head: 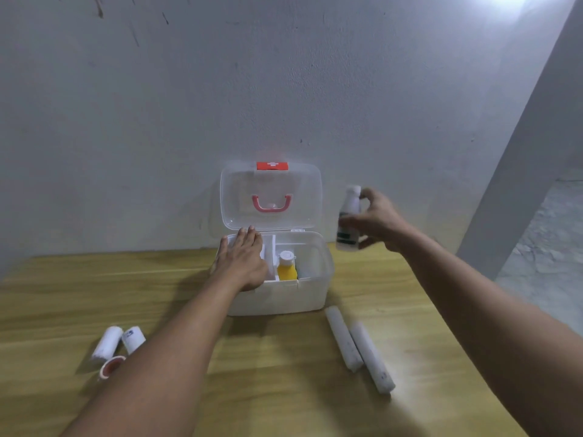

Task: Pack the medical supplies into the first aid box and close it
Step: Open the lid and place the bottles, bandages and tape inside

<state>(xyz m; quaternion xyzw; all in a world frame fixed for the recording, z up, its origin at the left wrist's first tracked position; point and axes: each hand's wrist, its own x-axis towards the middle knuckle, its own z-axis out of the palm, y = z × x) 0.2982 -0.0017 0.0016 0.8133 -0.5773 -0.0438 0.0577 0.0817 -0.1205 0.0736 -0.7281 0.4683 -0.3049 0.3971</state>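
Wooden table (284,389) against grey wall (157,105); right fingers (367,194) around bottle (348,216), left fingers (249,236) flat.

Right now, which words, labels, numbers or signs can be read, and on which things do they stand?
No words or numbers can be read.
White cross sign: on the red latch of the box lid.
Dark green label band on the white bottle in the right hand: blurred.
Small dark print on a bandage roll: too small.

Two bottles show: a yellow bottle (286,269) and a white bottle (349,217). Two long white rolls (344,338) (372,356) lie together. Two short rolls (107,346) (133,339) and one tape ring (108,367) lie apart.
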